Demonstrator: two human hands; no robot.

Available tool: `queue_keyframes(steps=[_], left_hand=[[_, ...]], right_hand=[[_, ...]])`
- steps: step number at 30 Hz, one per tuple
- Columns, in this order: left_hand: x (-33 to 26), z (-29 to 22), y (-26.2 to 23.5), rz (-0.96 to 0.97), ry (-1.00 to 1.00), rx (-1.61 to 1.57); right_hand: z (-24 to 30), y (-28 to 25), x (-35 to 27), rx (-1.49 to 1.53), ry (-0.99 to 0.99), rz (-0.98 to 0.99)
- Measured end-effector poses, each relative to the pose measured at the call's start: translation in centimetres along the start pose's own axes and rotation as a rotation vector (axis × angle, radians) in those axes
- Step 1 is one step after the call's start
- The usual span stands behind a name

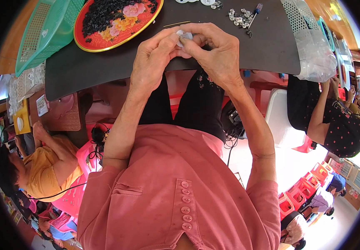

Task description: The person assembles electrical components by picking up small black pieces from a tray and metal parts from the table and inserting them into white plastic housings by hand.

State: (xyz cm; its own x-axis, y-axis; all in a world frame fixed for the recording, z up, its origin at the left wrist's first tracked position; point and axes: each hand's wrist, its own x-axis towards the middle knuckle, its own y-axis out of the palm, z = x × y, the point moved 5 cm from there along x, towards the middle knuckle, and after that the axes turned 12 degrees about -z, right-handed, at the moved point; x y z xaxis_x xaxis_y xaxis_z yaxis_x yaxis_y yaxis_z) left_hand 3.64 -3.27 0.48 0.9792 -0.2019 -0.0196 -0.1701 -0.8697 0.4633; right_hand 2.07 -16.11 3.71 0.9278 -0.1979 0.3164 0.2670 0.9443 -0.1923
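Pinching whitish material (185, 35), left grip (151, 54) and right grip (221, 52) meet near a tray (130, 31) of black pieces (100, 18).

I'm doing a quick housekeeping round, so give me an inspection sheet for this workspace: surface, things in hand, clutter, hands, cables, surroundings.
Surface: dark tabletop with a curved front edge.
Things in hand: small whitish piece, mostly covered by fingers; details too small to tell.
Clutter: red floral tray holding small black pieces; green basket at left; clear pieces near a blue-handled tool; clear plastic bag at right.
Hands: left hand and right hand both grip the piece.
Cables: black cords hang below the table.
Surroundings: seated people at left and right; red stools.
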Motion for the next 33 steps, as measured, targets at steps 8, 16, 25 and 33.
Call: queue_keyframes(steps=[8,16,25,33], left_hand=[[-0.1,-0.1,0.0,-0.031,0.030,0.065],[0.1,0.0,0.0,0.002,0.008,0.032],[-0.1,-0.2,0.1,-0.022,0.045,0.107],[-0.3,0.1,0.0,-0.103,0.181,0.270]], right_hand=[[0.5,-0.1,-0.2,-0.076,-0.114,-0.056],[0.8,-0.4,-0.1,-0.099,-0.065,-0.047],[0.9,-0.2,-0.2,-0.157,-0.133,-0.032],[-1.1,0.3,-0.5,0.064,0.038,-0.091]])
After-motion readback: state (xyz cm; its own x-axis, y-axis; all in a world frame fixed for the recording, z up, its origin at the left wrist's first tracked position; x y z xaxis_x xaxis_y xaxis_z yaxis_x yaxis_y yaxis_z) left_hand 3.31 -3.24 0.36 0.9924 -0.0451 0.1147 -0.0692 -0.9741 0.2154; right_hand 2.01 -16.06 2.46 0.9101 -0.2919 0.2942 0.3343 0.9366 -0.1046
